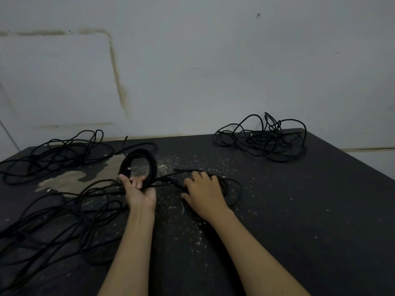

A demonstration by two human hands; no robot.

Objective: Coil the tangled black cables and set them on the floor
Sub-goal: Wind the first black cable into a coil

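We had the left hand (140, 192) palm-up at the middle of the dark floor (299, 210), fingers curled round the bottom of the coil (139, 165); the coil was a tight round hoop of several turns of matte black cord, standing upright on edge above the palm; a loose strand (168, 180) ran from the coil's base rightward to the right hand (203, 189); that hand lay knuckles-up just right of the coil, fingers bent down onto a low loop (233, 189) of the same cord lying flat on the floor; we could not tell whether those fingers pinched the cord or only pressed it; a sprawling tangle (59, 214) of thin round cable spread left of the coil and nearer us, its strands reaching the left hand; a second tangle (55, 154) lay left of the coil, farther back; a third tangle (263, 139), springy and heaped, sat well right of the coil by the pale, stained wall (192, 60); the floor surface looked rough and matte, speckled with pale flecks around the coil, with a worn tan patch (85, 174) just left of it.
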